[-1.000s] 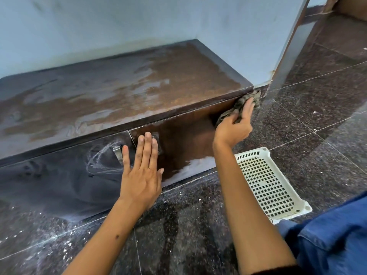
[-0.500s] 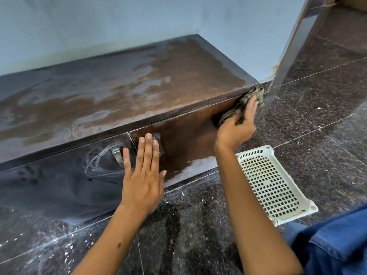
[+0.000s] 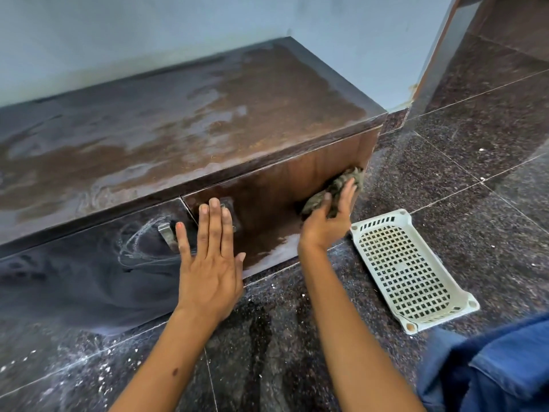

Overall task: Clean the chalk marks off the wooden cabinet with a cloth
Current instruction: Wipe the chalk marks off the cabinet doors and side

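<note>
A low dark wooden cabinet (image 3: 184, 126) stands against the wall, its top streaked with pale smears. White chalk scribbles (image 3: 139, 242) circle the metal handle (image 3: 167, 234) on the left door. My left hand (image 3: 209, 263) lies flat with straight fingers across the seam between the two doors. My right hand (image 3: 328, 221) presses a crumpled grey-green cloth (image 3: 335, 188) against the right door's lower right part, fingers extended over it. A pale smear shows at the bottom of that door.
A white plastic lattice basket (image 3: 411, 272) lies on the dark speckled stone floor (image 3: 475, 179) just right of my right hand. Chalk dust and white flecks litter the floor (image 3: 74, 373) at the lower left. Blue fabric (image 3: 493, 370) fills the lower right corner.
My right hand has slid the cloth down from the door's upper right corner to lower on the door. My left hand has stayed flat on the doors.
</note>
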Action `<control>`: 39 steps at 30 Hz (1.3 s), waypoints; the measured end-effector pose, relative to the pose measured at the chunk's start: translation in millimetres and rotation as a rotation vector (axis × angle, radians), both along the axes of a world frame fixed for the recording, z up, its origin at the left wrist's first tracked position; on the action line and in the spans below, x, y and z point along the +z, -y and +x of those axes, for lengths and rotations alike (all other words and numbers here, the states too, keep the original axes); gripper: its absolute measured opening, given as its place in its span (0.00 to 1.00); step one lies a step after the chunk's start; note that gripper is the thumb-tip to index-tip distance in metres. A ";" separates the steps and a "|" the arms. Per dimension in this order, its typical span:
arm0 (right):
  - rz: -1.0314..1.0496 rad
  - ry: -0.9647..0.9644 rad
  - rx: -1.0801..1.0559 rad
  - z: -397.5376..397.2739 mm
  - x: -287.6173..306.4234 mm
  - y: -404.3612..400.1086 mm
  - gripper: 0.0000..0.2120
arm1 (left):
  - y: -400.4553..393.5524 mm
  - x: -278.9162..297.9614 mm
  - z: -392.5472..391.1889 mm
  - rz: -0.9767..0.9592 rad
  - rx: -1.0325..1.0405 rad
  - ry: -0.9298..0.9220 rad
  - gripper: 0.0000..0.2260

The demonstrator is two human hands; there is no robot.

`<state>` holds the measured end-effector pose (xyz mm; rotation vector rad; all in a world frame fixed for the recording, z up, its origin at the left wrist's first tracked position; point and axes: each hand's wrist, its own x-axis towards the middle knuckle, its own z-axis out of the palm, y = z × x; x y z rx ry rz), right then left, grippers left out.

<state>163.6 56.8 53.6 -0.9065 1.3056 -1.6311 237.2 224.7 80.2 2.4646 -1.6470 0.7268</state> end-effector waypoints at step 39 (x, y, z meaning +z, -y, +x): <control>0.821 0.244 0.213 -16.2 -76.5 12.6 0.22 | 0.3 -4.3 1.1 0.012 0.015 0.002 0.33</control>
